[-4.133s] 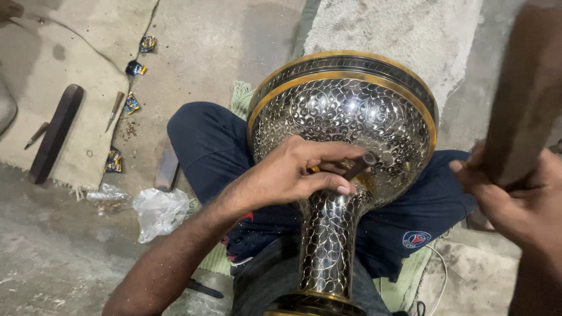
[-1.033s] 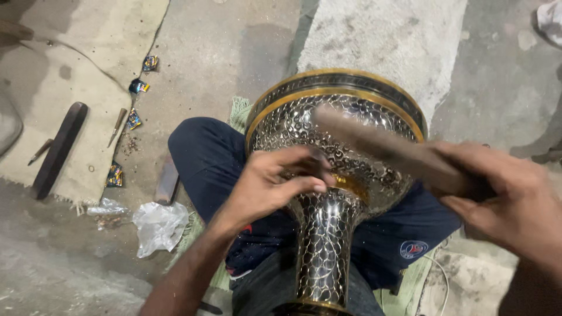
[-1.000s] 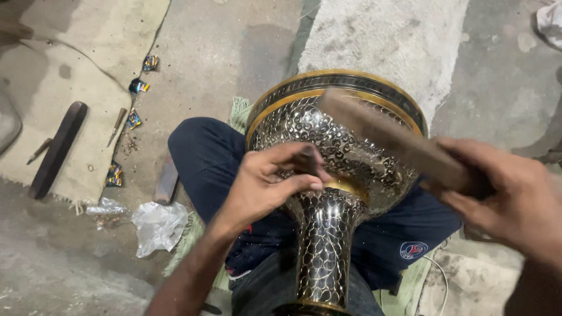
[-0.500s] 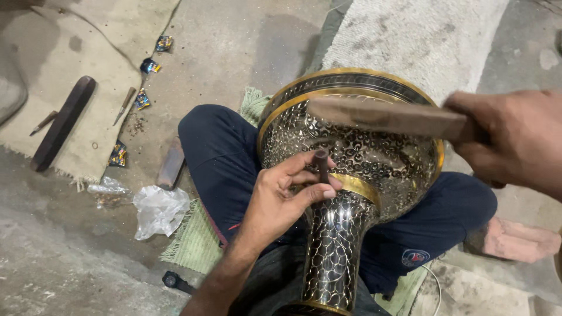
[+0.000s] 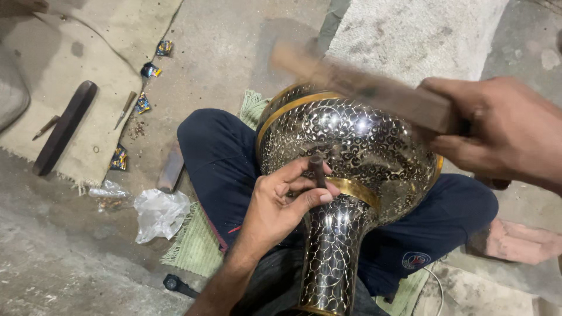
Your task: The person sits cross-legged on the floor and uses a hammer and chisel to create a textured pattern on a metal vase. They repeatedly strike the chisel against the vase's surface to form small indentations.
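Left hand point(image 5: 281, 202) pinching punch point(image 5: 317, 169) upright on engraved metal vase point(image 5: 351, 152), frame centre; right hand point(image 5: 503, 134) gripping wooden mallet point(image 5: 363, 88) upper right. Keeping punch steady, striking squarely.

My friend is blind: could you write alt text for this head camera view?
A left hand holds a small punch against an ornate engraved metal vase lying across the person's lap, while the right hand holds a wooden mallet above it.

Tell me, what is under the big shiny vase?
The vase rests on the person's lap, over dark blue trousers, with a green mat below them on the floor. Its foot runs past the picture's bottom edge, so what that touches is hidden.
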Demonstrator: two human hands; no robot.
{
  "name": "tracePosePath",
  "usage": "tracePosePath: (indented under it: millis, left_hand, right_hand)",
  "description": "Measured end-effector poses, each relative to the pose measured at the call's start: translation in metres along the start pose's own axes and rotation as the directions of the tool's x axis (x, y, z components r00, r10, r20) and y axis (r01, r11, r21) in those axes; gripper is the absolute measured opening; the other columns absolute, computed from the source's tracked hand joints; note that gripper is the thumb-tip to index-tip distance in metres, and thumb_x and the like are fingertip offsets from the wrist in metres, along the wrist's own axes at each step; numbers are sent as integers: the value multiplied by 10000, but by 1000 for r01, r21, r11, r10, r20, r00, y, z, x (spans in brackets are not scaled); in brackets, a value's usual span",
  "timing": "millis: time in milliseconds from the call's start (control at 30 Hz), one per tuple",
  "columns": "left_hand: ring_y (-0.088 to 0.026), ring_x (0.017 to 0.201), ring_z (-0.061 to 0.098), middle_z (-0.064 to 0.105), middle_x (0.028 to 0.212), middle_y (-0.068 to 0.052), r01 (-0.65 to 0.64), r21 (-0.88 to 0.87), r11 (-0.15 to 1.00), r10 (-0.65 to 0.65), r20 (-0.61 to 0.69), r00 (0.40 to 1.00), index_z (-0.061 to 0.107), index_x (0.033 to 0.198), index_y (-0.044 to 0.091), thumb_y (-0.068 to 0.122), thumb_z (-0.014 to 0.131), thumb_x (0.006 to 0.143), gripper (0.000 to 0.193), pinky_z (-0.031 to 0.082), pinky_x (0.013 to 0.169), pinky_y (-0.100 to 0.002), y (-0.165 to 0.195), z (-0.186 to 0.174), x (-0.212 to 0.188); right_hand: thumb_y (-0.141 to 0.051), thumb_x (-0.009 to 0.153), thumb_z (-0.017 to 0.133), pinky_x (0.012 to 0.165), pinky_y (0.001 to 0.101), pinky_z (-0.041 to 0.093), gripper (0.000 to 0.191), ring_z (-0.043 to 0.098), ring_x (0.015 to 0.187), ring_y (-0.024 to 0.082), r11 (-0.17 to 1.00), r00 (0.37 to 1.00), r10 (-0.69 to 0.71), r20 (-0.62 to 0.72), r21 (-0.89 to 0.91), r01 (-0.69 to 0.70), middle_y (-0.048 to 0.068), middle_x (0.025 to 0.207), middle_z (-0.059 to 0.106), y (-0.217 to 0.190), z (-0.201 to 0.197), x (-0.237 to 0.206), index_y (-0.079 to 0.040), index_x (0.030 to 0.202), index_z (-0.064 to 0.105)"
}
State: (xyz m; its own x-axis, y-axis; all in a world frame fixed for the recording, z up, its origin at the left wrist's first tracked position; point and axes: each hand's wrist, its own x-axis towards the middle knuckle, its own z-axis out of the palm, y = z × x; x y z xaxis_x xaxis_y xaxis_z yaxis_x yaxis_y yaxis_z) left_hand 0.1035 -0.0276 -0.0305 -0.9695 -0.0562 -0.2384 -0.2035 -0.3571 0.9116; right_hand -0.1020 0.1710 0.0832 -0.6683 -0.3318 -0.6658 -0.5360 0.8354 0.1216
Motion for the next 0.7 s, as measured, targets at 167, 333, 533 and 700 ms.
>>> tracePosePath:
  millis: [167, 333, 533, 700]
  left_hand:
    - [-174, 1037, 770, 800, 1027, -149, -14, 38, 999, 14, 14, 1000, 651, 1269, -45, -11, 720, 919, 358, 644, 916, -289, 2, 0, 0]
    - [-166, 1022, 772, 801, 1027, -141, 21, 11, 1000, -21, 20, 1000, 649, 1260, -33, 1, 725, 914, 357, 646, 901, -281, 3, 0, 2]
    - [-161, 1003, 772, 803, 1026, -140, 10, 62, 998, -12, 23, 1000, 653, 1263, -35, 9, 728, 918, 356, 642, 868, -278, 3, 1, 1]
    - [-157, 966, 781, 810, 1009, -128, -62, 87, 994, 68, -63, 996, 634, 1309, -22, 14, 717, 927, 393, 653, 874, -275, 1, 7, 0]
  right_hand:
    - [-300, 993, 640, 439, 202, 546, 375, 639, 466, 56, 958, 994, 80, 78, -280, -55, -45, 669, 683, 3, 8, 2, -320, 1367, 605]
    - [-331, 1020, 591, 417, 220, 498, 260, 621, 428, 67, 962, 998, -3, 57, -273, 18, -43, 659, 666, 14, 16, 4, -303, 1277, 624]
    - [-355, 962, 620, 409, 197, 455, 313, 587, 477, 37, 967, 991, -123, 44, -218, 130, -75, 682, 664, 10, 23, 1, -294, 1269, 604]
    - [-341, 990, 609, 412, 205, 456, 295, 579, 463, 48, 920, 1000, 1, 25, -392, 9, -60, 693, 654, 0, 17, 1, -298, 1282, 611]
